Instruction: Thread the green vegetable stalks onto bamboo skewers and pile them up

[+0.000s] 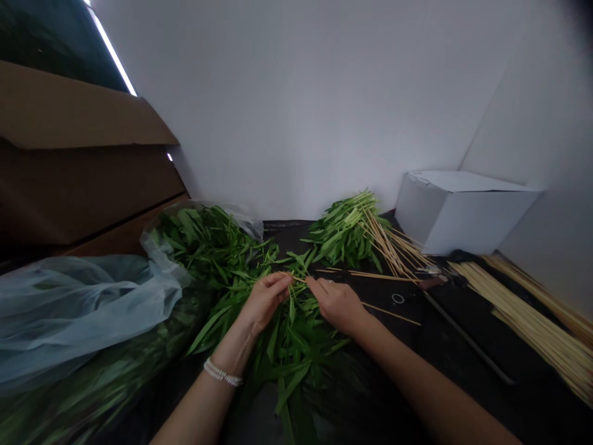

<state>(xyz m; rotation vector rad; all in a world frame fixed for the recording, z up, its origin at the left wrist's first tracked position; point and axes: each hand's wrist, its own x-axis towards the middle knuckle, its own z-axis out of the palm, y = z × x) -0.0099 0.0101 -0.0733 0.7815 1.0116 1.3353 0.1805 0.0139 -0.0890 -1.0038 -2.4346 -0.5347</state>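
My left hand (266,300), with a beaded bracelet (222,373) on its wrist, is closed in a pinch. Opposite it, my right hand (340,304) is also closed, fingertips near those of the left. A thin wooden stick (299,280) spans the small gap between both sets of fingers. Whether a green stem is pinched along with it is hard to make out. Long green leaves (294,355) lie loosely spread right below the hands. Behind them to the right rests a bundle of leafy stems on wooden sticks (354,225).
More leaves (204,241) spill from a clear plastic bag (83,309) at left, beside a cardboard box (83,191). On the right are pale sticks (523,315), a dark rod (467,340), a small ring (397,298) and a white box (463,213) against the wall.
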